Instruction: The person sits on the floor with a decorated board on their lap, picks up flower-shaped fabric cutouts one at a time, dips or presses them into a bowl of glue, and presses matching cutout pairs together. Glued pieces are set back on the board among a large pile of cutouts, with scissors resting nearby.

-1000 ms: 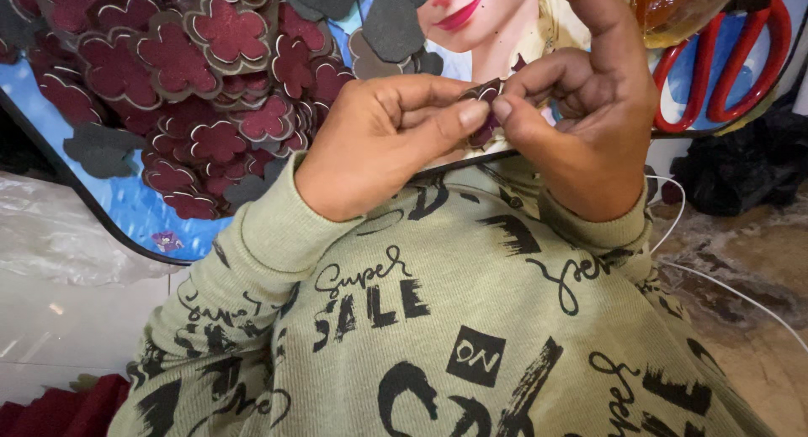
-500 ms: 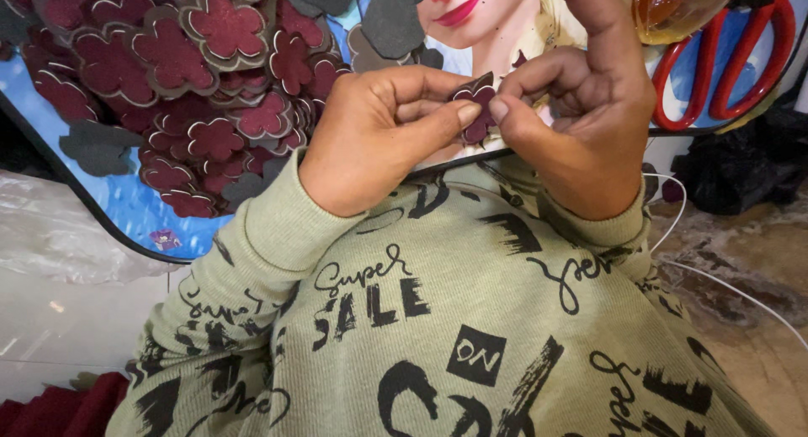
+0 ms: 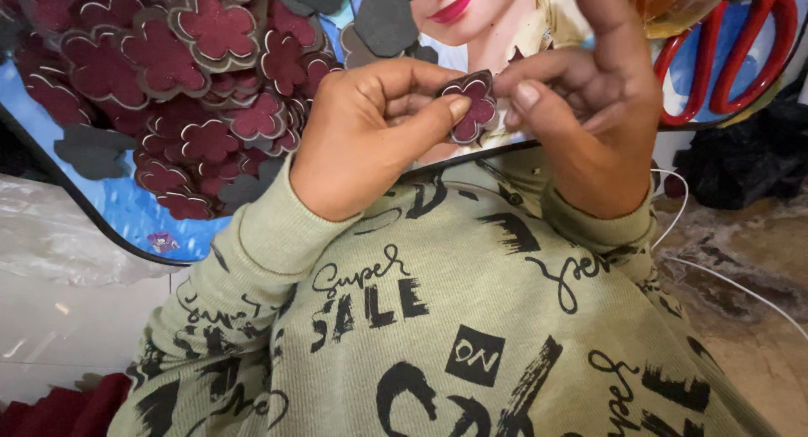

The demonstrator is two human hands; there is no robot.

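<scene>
Both hands pinch one maroon flower (image 3: 471, 107) between them, left hand (image 3: 370, 138) and right hand (image 3: 585, 109) meeting just above the tabletop (image 3: 126, 206) edge. A pile (image 3: 181, 92) of like flowers lies left; red scissors (image 3: 715, 63) lie right, partly behind the right hand.

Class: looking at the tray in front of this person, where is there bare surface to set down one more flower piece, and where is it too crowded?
Bare blue tray shows along the near left rim, below the heap of maroon flower pieces. The picture area between the heap and the red scissors is partly free but shadowed by both hands holding one flower piece. The upper left is crowded.
</scene>
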